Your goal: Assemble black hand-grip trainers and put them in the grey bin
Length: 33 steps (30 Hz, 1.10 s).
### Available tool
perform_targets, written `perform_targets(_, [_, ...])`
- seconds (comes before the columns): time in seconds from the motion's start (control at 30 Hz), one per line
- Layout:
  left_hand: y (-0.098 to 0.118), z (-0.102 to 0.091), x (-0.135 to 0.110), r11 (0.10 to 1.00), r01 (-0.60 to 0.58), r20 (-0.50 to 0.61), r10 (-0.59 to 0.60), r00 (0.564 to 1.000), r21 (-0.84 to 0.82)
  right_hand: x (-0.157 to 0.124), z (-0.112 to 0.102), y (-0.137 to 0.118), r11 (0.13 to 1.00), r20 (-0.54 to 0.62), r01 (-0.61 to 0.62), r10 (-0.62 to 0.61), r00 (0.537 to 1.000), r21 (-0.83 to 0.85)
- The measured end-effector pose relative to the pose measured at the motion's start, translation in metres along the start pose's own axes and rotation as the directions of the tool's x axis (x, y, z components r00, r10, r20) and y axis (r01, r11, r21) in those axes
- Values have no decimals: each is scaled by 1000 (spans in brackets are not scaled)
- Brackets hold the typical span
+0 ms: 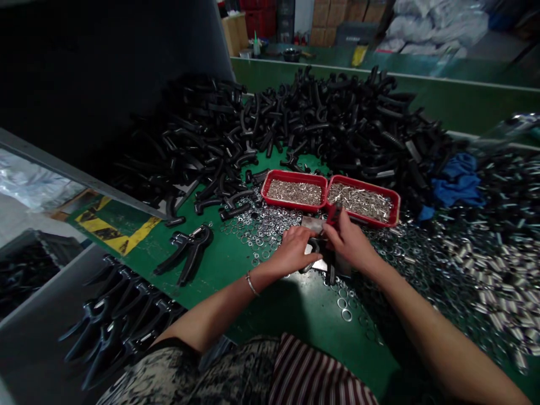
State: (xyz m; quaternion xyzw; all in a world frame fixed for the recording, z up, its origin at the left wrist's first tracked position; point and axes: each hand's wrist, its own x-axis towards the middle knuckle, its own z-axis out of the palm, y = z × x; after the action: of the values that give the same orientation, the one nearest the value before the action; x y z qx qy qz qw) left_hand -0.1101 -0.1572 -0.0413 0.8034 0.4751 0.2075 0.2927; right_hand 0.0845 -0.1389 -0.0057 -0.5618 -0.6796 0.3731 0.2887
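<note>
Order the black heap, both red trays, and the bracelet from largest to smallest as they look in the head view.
1. Black heap
2. Left red tray and right red tray: too alike to rank
3. Bracelet

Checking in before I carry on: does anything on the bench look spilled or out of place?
Metal rings lie loose on the green table near the left red tray, so they look spilled, perhaps just a working pile. At right, a crumpled blue cloth among the parts seems misplaced.
</note>
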Motion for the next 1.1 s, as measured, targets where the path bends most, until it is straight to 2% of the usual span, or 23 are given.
perform_targets(0.1, [1,-1,0,1000,20,8,-20,1000,-5,12,-12,5,944,46,-69,58,997,323])
perform_targets(0.23, [-1,1,0,1000,1,5,-1,1000,-22,-3,-11,27,805,-66,-80,146,987,588])
perform_targets(0.4, [-4,3,0,1000,-1,-10,1,1000,-24,-32,6,36,837,-136,-81,182,974,541])
perform_targets(0.53, [-4,3,1,1000,12,4,-12,1000,-21,-34,11,32,875,-167,-86,186,968,477])
perform_targets(0.73, [-3,2,1,1000,19,4,-19,1000,-24,-33,12,31,883,-200,-84,196,960,462])
perform_targets(0.87, [-3,2,1,999,22,7,-22,1000,-31,-36,14,29,913,-232,-76,182,956,401])
perform_targets(0.93, [-2,1,1,999,18,4,-18,1000,-30,-39,15,27,955,-263,-71,149,953,287])
perform_targets(1.0, [-2,0,1,1000,7,2,-6,1000,-24,-42,17,24,995,-288,-80,92,953,53])
perform_targets(1.1, [-2,-1,1,1000,-2,18,3,1000,-10,-40,19,17,942,-218,-84,11,976,-326])
